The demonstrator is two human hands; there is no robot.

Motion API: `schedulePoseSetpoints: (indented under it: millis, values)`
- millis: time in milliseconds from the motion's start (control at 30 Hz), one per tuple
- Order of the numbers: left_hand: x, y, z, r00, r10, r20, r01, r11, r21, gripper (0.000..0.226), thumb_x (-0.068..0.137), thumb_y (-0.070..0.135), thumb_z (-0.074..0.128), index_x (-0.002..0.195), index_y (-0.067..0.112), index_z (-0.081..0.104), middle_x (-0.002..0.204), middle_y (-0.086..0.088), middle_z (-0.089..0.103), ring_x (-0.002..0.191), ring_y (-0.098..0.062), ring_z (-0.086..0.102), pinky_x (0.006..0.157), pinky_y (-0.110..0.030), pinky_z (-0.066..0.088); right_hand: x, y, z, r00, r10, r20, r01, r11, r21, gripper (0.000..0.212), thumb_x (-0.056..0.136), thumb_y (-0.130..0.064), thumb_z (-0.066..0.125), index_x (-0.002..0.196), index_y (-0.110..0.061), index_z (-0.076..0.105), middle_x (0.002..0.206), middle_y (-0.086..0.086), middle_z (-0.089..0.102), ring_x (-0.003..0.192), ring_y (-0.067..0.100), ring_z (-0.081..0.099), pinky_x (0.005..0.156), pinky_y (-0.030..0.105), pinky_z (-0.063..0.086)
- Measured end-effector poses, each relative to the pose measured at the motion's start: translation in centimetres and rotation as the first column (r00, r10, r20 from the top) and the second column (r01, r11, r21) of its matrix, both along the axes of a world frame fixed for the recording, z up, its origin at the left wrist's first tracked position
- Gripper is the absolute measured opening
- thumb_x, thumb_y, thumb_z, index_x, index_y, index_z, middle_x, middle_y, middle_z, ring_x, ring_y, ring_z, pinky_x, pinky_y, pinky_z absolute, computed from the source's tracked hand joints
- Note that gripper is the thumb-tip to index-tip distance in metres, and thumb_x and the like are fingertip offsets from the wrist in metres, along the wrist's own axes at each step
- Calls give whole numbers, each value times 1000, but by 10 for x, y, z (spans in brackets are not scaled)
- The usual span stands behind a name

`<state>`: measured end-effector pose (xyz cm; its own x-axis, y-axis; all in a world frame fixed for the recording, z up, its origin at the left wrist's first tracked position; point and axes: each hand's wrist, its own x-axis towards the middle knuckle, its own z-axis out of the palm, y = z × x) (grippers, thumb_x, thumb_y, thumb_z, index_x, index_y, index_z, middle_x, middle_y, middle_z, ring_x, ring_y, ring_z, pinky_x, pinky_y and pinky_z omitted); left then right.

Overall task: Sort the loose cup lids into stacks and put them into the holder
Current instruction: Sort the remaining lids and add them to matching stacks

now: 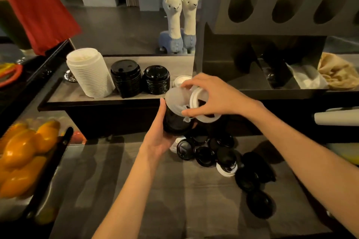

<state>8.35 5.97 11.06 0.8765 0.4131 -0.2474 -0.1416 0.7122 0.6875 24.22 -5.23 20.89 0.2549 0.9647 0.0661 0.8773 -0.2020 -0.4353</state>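
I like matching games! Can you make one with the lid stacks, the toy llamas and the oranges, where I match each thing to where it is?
Things:
1. tall stack of white plastic cup lids
2. stack of black plastic cup lids with a clear lid on top
3. pair of white plush llamas
4. pile of round orange fruits

Places:
A. far back, behind the shelf
B. at the left edge, low down
C. held in the left hand
D. standing on the shelf, leftmost

Pairs: 1-D, 2-C, 3-A, 4-B
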Motion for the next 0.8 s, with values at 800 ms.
schedulePoseSetpoints:
  millis: [800]
  values:
    - [14, 55, 25, 994, 87, -72, -87, 996, -7, 38, 100, 33, 62, 125, 5, 67, 115, -20, 75, 120, -40, 66, 91, -50, 59, 59, 117, -1, 914, -136, 383, 283, 889, -360, 58, 82, -61, 76, 85, -4, 67, 70, 4, 60, 68, 22, 58, 55, 31, 41]
